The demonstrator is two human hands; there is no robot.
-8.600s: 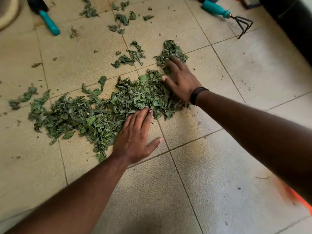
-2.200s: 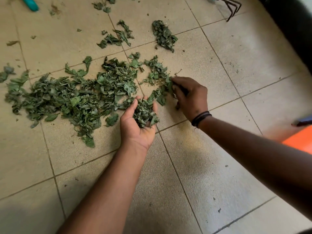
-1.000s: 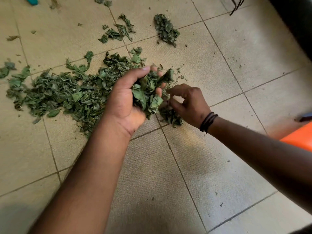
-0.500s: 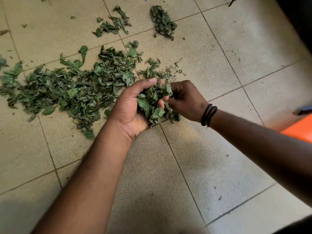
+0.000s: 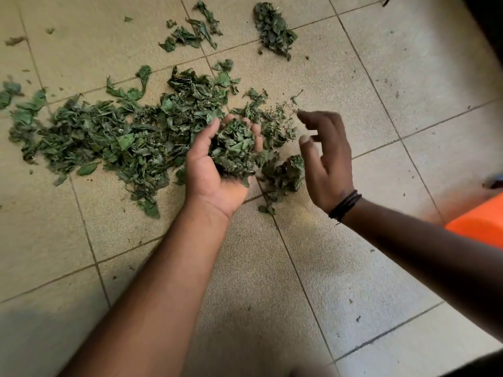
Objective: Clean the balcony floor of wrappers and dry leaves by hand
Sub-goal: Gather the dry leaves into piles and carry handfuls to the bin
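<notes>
While the left hand (image 5: 215, 170) cups leaves (image 5: 234, 148) palm-up — right hand (image 5: 326, 161) hovers loose.

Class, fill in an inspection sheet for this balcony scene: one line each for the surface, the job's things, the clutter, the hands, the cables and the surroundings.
Surface: beige square-tiled floor, dusty, with small dark specks.
Job's things: broad spread of dry green leaves lies left of the hands; a scooped handful of leaves sits in the left palm; a small clump lies on the floor between the hands; separate leaf patches lie farther off. No wrappers seen.
Clutter: nothing seen.
Hands: left hand palm up, cupped round the handful; right hand empty, fingers relaxed, black wristband.
Cables: nothing seen.
Surroundings: bright orange object at right edge; dark shape top right.
</notes>
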